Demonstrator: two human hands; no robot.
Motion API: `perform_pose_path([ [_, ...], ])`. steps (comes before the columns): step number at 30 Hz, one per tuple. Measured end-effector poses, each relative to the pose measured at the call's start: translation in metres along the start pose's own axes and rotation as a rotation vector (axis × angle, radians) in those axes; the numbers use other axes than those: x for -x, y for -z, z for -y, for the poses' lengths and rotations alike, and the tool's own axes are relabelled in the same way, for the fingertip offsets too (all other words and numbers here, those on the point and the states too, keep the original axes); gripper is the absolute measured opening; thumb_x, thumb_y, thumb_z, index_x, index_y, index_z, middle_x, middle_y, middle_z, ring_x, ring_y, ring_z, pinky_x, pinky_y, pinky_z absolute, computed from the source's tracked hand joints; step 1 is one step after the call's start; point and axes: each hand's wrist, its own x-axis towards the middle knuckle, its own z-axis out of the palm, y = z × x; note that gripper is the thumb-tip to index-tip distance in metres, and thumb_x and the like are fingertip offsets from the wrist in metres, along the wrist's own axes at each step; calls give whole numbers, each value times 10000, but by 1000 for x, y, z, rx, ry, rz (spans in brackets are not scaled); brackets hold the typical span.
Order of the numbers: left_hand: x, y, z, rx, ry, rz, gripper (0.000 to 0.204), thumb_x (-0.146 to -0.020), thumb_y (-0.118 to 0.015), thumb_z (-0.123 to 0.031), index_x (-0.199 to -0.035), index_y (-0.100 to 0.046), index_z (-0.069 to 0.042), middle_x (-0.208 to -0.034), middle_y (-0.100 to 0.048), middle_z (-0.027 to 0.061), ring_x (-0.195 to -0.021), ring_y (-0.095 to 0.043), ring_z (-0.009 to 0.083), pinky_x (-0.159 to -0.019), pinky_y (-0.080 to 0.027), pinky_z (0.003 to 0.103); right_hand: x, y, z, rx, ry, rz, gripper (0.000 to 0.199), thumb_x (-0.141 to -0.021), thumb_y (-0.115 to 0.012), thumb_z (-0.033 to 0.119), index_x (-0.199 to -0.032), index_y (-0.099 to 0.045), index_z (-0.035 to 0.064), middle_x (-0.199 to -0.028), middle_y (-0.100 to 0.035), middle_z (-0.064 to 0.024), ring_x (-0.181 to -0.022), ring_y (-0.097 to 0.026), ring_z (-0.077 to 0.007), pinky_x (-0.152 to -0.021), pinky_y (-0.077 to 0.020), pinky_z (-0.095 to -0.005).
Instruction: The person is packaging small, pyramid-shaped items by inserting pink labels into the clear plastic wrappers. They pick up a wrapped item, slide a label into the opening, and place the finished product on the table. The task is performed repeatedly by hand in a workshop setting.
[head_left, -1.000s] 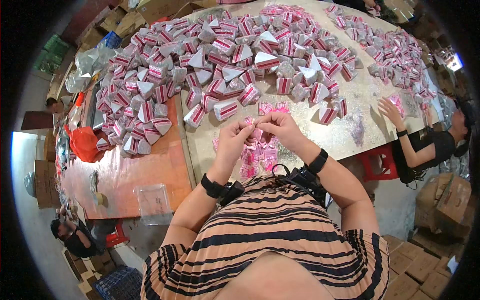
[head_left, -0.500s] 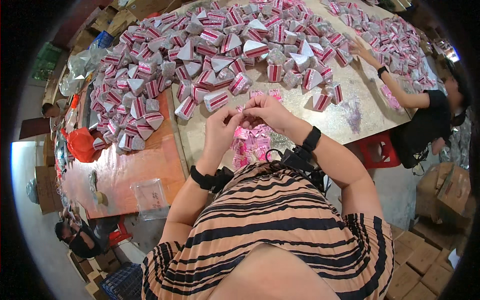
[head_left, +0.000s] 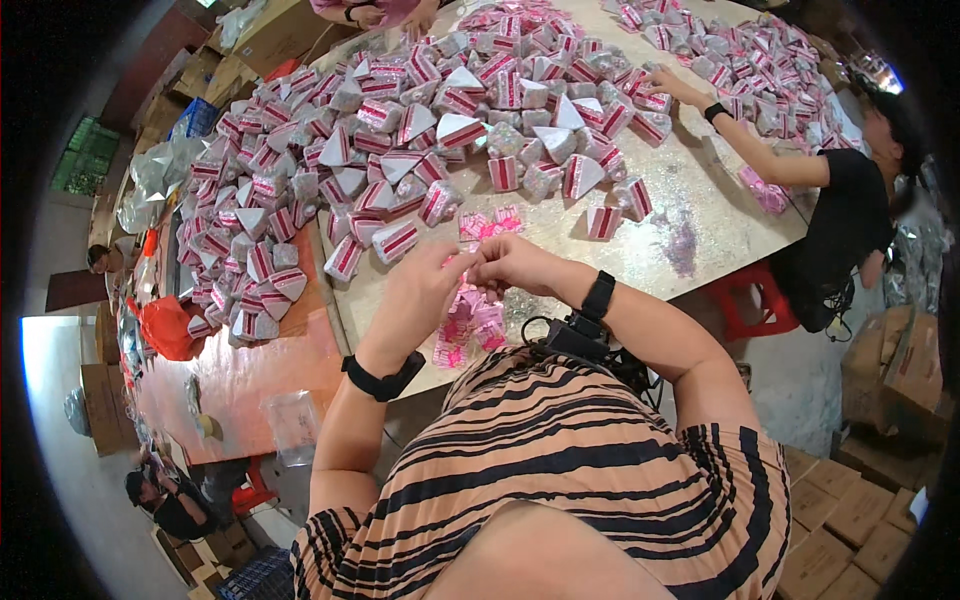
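Observation:
Above the near edge of the table, my left hand and my right hand meet with their fingertips pinched together. Whatever lies between the fingers is too small and too covered to name. Under and just in front of them is a loose heap of small pink printed cards. A few more pink cards lie just beyond my fingers. Further off rises a large pile of wedge-shaped pieces, like cake slices, white and glittery with dark pink stripes, in clear wrap.
At the right, a co-worker's hand reaches to the pile's edge; a red stool stands by that person. Another person's hands show at the far side. An orange-covered table adjoins at left, with a red bag. Cardboard boxes stand lower right.
The view has shifted, and my hands sit slightly lower against the pile, still pinched together. My left hand has turned more back-up. Another person's hands have come into view at the far side.

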Motion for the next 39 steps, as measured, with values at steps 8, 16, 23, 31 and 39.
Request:
perform_pose_path([
  [8, -10, -39, -14, 372, 324, -124, 353, -798, -621, -21, -1149, -584, -35, -958, -656, 142, -897, -642, 280, -786, -508, 348, 20, 25, 7, -83, -33, 7, 56, -903, -584, 61, -883, -611, 17, -753, -611, -31, -635, -590, -125, -587, -456, -249],
  [16, -12, -53, -38, 458, 620, -239, 143, -784, -633, -11, -919, -664, 25, -847, -678, 141, -792, -662, 232, -700, -509, 327, 21, 47, -5, -162, 6, 47, 86, -881, -591, 77, -891, -641, 9, -739, -662, -67, -631, -641, -128, -550, -482, -237],
  [23, -14, -62, -58, 295, 609, -375, 110, -773, -635, -29, -873, -653, 11, -777, -642, 163, -694, -633, 303, -626, -492, 371, 25, 43, -2, -117, 44, 19, 142, -895, -605, 100, -980, -645, -7, -828, -684, -89, -694, -669, -150, -604, -526, -260],
  [31, -11, -58, -50, 183, 538, -331, 97, -771, -636, -40, -841, -641, 27, -749, -613, 188, -678, -609, 331, -614, -476, 383, 6, 30, -18, -2, 204, -79, 127, -870, -617, 99, -935, -657, -3, -778, -681, -88, -632, -678, -167, -545, -540, -281],
  [39, -11, -47, -34, 235, 376, -147, 158, -772, -604, 36, -928, -613, 19, -832, -601, 190, -771, -591, 366, -682, -473, 410, 8, 22, -31, -112, 264, -122, 48, -865, -633, 45, -889, -653, 8, -698, -636, -45, -572, -613, -120, -511, -499, -252],
])
